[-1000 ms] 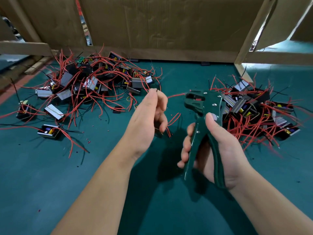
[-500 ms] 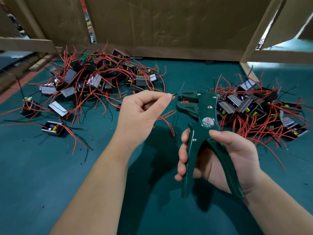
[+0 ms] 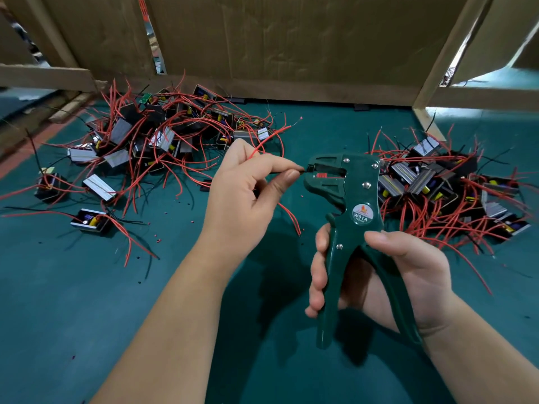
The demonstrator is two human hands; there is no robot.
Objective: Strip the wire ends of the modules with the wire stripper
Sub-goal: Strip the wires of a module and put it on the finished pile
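My right hand (image 3: 402,275) grips the two handles of a dark green wire stripper (image 3: 350,199), held upright with its jaws pointing left. My left hand (image 3: 245,193) pinches a thin black wire (image 3: 300,170) between thumb and forefinger, and the wire's end sits in the stripper's jaws. Red wires (image 3: 262,147) run out of the same hand above and below it; the module they belong to is hidden inside my palm. The handles are spread apart.
A heap of small black modules with red wires (image 3: 151,141) lies at the back left of the green mat (image 3: 87,316). A second heap (image 3: 443,185) lies at the right. Cardboard walls (image 3: 277,39) and a wooden frame close off the back.
My left hand has moved right and brought the black wire's tip from just outside the jaws into them. My right hand has lifted the stripper a little and turned it upright.
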